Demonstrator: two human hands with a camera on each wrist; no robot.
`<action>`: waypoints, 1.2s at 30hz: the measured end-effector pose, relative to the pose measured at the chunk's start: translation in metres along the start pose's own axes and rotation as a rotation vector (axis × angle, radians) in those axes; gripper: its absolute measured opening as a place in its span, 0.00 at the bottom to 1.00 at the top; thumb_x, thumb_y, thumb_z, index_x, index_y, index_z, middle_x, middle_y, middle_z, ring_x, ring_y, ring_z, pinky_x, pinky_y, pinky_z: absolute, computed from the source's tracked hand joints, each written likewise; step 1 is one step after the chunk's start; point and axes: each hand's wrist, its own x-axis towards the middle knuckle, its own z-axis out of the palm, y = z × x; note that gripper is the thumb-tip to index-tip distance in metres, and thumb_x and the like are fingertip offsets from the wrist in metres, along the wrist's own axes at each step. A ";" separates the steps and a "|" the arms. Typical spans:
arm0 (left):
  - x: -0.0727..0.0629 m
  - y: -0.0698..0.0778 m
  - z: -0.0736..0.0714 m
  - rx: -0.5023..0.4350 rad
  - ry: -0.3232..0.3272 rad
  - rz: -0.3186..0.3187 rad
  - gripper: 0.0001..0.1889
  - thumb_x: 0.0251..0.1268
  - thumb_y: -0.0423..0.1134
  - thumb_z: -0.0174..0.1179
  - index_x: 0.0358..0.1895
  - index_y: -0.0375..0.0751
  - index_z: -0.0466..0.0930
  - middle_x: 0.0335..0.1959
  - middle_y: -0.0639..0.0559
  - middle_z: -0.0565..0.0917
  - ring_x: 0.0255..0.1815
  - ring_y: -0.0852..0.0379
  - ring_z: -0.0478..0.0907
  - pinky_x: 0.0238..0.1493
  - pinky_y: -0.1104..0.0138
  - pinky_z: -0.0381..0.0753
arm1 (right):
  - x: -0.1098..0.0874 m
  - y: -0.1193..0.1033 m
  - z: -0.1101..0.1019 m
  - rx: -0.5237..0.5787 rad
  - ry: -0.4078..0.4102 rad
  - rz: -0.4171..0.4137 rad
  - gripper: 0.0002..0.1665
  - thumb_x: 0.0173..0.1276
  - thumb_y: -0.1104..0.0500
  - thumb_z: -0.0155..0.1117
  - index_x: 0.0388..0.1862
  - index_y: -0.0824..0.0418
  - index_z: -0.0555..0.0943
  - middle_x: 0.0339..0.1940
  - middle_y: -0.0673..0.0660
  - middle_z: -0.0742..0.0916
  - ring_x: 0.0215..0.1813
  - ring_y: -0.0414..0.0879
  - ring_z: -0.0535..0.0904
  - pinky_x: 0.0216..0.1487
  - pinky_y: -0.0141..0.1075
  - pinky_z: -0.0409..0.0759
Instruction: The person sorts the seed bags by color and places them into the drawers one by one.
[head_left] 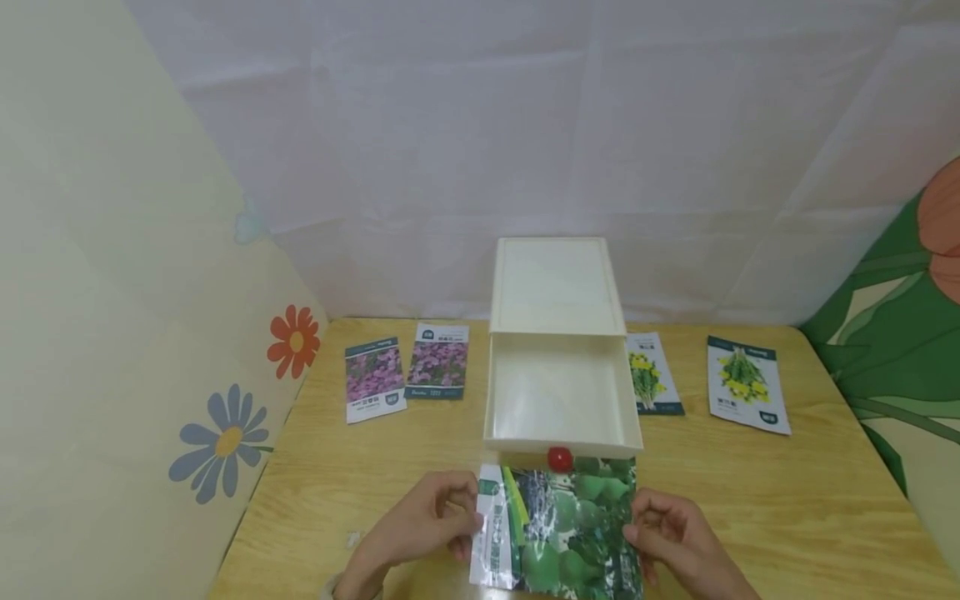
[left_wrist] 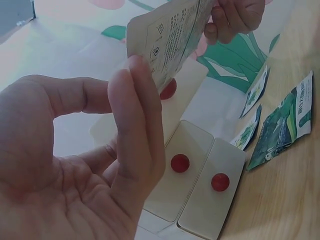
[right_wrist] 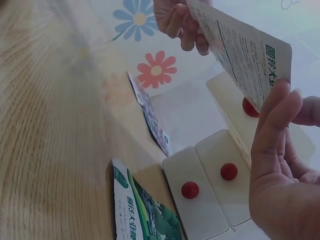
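Observation:
A green seed packet (head_left: 555, 525) with round green fruit or leaves on its front lies between my two hands. My left hand (head_left: 423, 521) pinches its left edge between thumb and fingers. At the opposite edge, my right hand (head_left: 678, 533) pinches it the same way. Both wrist views show the packet's printed pale back (left_wrist: 167, 42), raised above the table and level with the top drawer. Just beyond it, the top drawer (head_left: 558, 437) of a white cabinet (head_left: 558, 287) is pulled out, its red knob (head_left: 559, 459) close to the packet's far edge.
Two closed lower drawers with red knobs (left_wrist: 180, 163) show under the open one. Another green packet (right_wrist: 145, 210) lies on the table before the cabinet. Purple-flower packets (head_left: 375, 379) lie left of the cabinet, yellow-flower packets (head_left: 746, 383) right. A white cloth (head_left: 450, 167) hangs behind.

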 end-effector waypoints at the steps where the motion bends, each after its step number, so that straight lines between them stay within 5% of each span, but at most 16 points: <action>1: 0.000 0.000 0.000 -0.004 -0.008 0.009 0.08 0.74 0.31 0.60 0.40 0.26 0.74 0.31 0.51 0.85 0.25 0.63 0.84 0.28 0.71 0.89 | -0.001 0.000 0.000 0.007 -0.002 0.005 0.15 0.86 0.65 0.49 0.43 0.52 0.82 0.31 0.44 0.87 0.30 0.37 0.84 0.34 0.28 0.87; 16: -0.003 0.012 -0.001 0.008 -0.014 0.073 0.07 0.75 0.30 0.59 0.40 0.27 0.74 0.33 0.39 0.87 0.24 0.65 0.83 0.26 0.68 0.90 | -0.002 -0.005 0.003 0.021 -0.042 -0.111 0.18 0.85 0.69 0.45 0.42 0.54 0.81 0.31 0.43 0.87 0.30 0.34 0.84 0.32 0.29 0.88; 23: -0.002 0.016 -0.004 0.000 -0.003 0.065 0.06 0.76 0.30 0.59 0.43 0.28 0.75 0.35 0.48 0.88 0.24 0.65 0.83 0.27 0.71 0.88 | 0.000 -0.012 0.003 0.005 -0.044 -0.135 0.19 0.85 0.70 0.44 0.43 0.55 0.81 0.32 0.43 0.87 0.31 0.34 0.85 0.32 0.30 0.89; 30: 0.001 0.022 -0.005 -0.008 0.005 0.137 0.07 0.76 0.29 0.57 0.45 0.25 0.75 0.36 0.27 0.85 0.24 0.67 0.83 0.26 0.73 0.88 | 0.002 -0.016 0.000 -0.007 -0.060 -0.223 0.23 0.84 0.74 0.41 0.48 0.56 0.83 0.37 0.45 0.90 0.32 0.35 0.86 0.30 0.32 0.89; 36: 0.005 0.025 -0.008 0.017 0.026 0.228 0.05 0.75 0.26 0.58 0.47 0.25 0.77 0.37 0.23 0.84 0.24 0.68 0.82 0.24 0.68 0.89 | 0.004 -0.022 0.000 -0.077 -0.008 -0.282 0.22 0.83 0.75 0.42 0.47 0.58 0.83 0.35 0.47 0.90 0.29 0.38 0.85 0.27 0.36 0.89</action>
